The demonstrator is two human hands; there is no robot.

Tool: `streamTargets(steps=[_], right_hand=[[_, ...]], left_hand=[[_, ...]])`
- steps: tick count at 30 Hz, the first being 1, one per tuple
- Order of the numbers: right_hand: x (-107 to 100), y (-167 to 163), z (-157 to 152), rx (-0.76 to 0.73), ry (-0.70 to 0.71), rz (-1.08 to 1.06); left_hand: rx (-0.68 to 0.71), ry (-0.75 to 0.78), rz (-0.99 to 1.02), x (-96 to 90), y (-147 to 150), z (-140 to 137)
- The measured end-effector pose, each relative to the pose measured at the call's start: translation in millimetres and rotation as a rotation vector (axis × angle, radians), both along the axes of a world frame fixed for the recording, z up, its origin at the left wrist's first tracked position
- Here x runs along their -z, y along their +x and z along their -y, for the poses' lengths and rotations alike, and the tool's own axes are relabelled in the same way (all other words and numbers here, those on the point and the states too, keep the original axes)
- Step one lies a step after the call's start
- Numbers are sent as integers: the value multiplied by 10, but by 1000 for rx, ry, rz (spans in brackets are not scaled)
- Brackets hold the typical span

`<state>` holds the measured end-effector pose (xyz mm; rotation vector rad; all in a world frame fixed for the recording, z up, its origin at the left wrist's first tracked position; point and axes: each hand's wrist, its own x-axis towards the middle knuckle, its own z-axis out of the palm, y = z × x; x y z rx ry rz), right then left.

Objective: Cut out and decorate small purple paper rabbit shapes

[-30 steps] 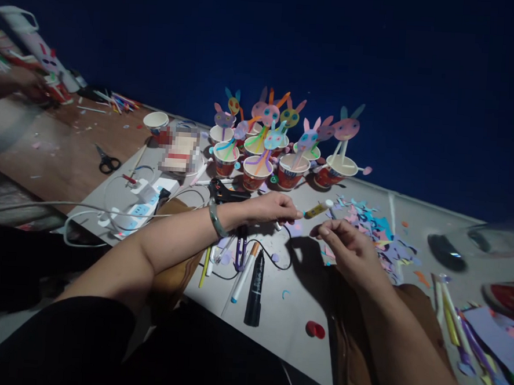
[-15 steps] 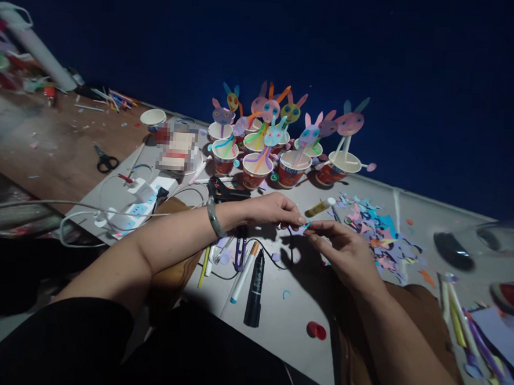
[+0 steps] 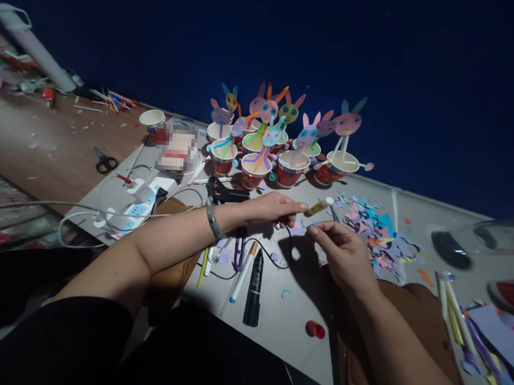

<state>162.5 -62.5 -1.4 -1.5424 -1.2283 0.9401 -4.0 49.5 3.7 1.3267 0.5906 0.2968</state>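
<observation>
Two bare hands face each other above the table [image 3: 269,347], a small gap between their fingertips. The right hand [image 3: 345,247] appears to pinch a thin blue curl [image 3: 311,224] between thumb and forefinger; the left hand [image 3: 273,209] has its forefinger stretched out and the others curled under — whether it grips anything, I cannot tell. The step in hand looks like handling this small curl, and the next move seems to call for a light, steady pinch so that it is not bent. A second blue curl [image 3: 285,293] lies on the tabletop. Behind the hands, paper cups [image 3: 254,181] stand clustered — rabbit-eared figures [image 3: 271,135] rise from them on coloured stems — while a lone cup [image 3: 152,119] stands apart.
</observation>
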Motion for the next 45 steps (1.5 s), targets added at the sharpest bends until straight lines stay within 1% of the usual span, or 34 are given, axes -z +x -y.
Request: streamTargets(steps=[4, 11, 20, 25, 30, 33, 39, 45], right_hand=[[33, 13, -15, 33, 9, -2], [48, 6, -8, -2, 27, 28], [47, -13, -4, -69, 43, 142], [13, -64, 9, -95, 81, 226], [-2, -91, 20, -105, 93, 263], [9, -87, 19, -98, 98, 255], [33, -65, 10, -83, 70, 205], [58, -47, -4, -58, 20, 166]], left_hand=[[47, 69, -6, -18, -25, -3], [55, 60, 29, 40, -11, -24], [103, 143, -34, 2, -14, -12], [143, 161, -66, 19, -11, -5], [166, 179, -112, 16, -17, -8], [159, 180, -131, -29, -29, -4], [98, 165, -158, -117, -28, 17], [80, 182, -172, -136, -23, 19]])
